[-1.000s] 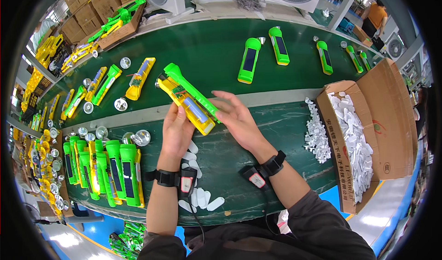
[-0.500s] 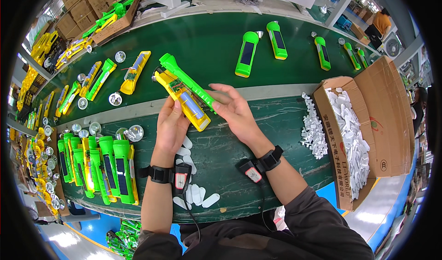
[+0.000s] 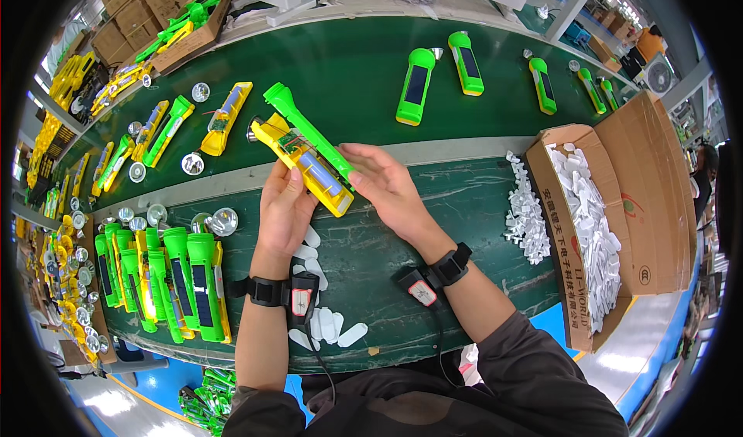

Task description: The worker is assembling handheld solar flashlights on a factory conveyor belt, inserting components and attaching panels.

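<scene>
My left hand [image 3: 283, 214] is closed around the lower end of a yellow flashlight housing half [image 3: 271, 133]. Inside that half lie a blue cylindrical battery [image 3: 320, 172] and a small green circuit board with wires. In my right hand [image 3: 389, 192], thumb and fingers grip the tail end of the matching green housing half [image 3: 308, 129]. This green piece stands tilted along the yellow one's upper side, with a gap between them. A round lamp head [image 3: 251, 132] shows at the yellow half's far end. White oval strips [image 3: 337, 326] lie on the bench beside my left forearm.
Several green-and-yellow flashlights [image 3: 203, 290] are stacked at left. Open halves with loose reflectors [image 3: 192, 164] and finished-looking flashlights [image 3: 416, 86] lie on the green conveyor belt [image 3: 340, 58]. At right stands an open carton [image 3: 654, 197] of white pieces, with a loose pile [image 3: 528, 220] beside it.
The green half has turned slightly and shifted left with my right hand. Both halves stay in my hands, close to the same place.
</scene>
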A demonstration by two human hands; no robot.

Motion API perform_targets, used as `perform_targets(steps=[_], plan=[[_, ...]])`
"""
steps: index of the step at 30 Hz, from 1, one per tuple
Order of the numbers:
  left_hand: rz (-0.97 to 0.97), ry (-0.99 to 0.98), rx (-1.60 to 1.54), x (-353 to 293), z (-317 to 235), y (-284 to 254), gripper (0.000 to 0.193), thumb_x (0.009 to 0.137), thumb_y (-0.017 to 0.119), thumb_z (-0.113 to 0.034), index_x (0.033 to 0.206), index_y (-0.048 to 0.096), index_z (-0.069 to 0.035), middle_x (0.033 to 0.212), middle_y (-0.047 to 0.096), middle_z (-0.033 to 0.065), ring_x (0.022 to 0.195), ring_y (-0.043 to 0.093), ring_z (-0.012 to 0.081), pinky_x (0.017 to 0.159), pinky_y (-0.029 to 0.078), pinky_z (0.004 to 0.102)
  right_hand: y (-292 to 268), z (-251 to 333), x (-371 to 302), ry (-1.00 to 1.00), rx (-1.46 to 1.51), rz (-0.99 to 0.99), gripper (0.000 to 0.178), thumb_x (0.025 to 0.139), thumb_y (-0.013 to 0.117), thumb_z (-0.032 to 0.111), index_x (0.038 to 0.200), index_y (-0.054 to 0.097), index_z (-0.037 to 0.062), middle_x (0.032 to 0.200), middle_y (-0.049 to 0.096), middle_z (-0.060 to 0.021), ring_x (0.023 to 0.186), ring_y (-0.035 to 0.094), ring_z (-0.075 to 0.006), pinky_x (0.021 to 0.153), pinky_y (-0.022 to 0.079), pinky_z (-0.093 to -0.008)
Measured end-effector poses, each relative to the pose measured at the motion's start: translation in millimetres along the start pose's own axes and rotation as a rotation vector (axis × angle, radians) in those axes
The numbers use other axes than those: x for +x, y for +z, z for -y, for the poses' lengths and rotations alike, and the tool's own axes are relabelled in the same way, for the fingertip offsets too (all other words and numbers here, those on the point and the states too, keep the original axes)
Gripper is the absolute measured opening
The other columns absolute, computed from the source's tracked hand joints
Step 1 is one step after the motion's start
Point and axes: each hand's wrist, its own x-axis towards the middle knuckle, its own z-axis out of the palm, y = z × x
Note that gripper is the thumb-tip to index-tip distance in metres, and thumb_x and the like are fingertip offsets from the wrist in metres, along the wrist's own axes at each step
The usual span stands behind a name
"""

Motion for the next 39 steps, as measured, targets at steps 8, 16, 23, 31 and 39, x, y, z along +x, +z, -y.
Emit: perform_targets(steps=[8, 16, 23, 31, 39], plan=[[-0.019, 0.037, 0.008, 0.8, 0.2, -0.3, 0.039, 0.097, 0.045, -0.018, 0.13, 0.036, 0.0, 0.124, 0.05, 0.0117, 0.114, 0.051, 0.0225, 0.099, 0.041, 0.0398, 0.2, 1.2, -1.5, 0.023, -0.005, 0.008, 0.037, 0.092, 0.052, 0.005, 0.127, 0.044, -0.0029, 0.129, 0.05, -0.0155, 0.121, 0.048, -0.0204, 0.102, 0.038, -0.0323], [-0.01, 0.022, 0.047, 0.9, 1.0, -1.8, 0.04, 0.096, 0.048, -0.019, 0.129, 0.037, 0.001, 0.124, 0.051, 0.0117, 0.114, 0.051, 0.0229, 0.099, 0.041, 0.0399, -8.2, 12.1, 0.3, 0.164, 0.111, -0.068, 0.04, 0.091, 0.056, 0.009, 0.127, 0.043, -0.0036, 0.122, 0.054, -0.0171, 0.112, 0.053, -0.0183, 0.093, 0.044, -0.0296], [0.047, -0.039, 0.041, 0.2, -0.1, -1.6, 0.043, 0.095, 0.05, -0.019, 0.13, 0.037, 0.001, 0.124, 0.052, 0.0119, 0.114, 0.051, 0.0229, 0.098, 0.042, 0.0398, -22.6, 20.6, 0.7, 0.253, 0.126, -0.005, 0.045, 0.084, 0.064, 0.007, 0.123, 0.046, -0.0059, 0.119, 0.056, -0.0166, 0.109, 0.056, -0.0191, 0.089, 0.046, -0.0291], [0.011, -0.01, 0.03, -0.6, 0.6, 0.8, 0.044, 0.095, 0.05, -0.019, 0.131, 0.035, 0.0, 0.125, 0.051, 0.0112, 0.115, 0.051, 0.0216, 0.098, 0.041, 0.0387, -8.6, 16.2, 0.2, 0.142, 0.04, -0.023, 0.039, 0.082, 0.063, -0.004, 0.119, 0.05, -0.005, 0.12, 0.055, -0.0164, 0.113, 0.054, -0.0215, 0.097, 0.044, -0.032], [0.01, 0.039, 0.085, -0.4, 0.3, -0.1, 0.042, 0.095, 0.05, -0.019, 0.13, 0.035, 0.0, 0.123, 0.051, 0.0103, 0.113, 0.052, 0.0204, 0.097, 0.042, 0.0383, -5.7, 14.8, -1.0, 0.152, 0.037, -0.018, 0.039, 0.083, 0.064, 0.0, 0.119, 0.049, -0.0053, 0.119, 0.055, -0.0164, 0.112, 0.054, -0.0215, 0.094, 0.045, -0.0324]])
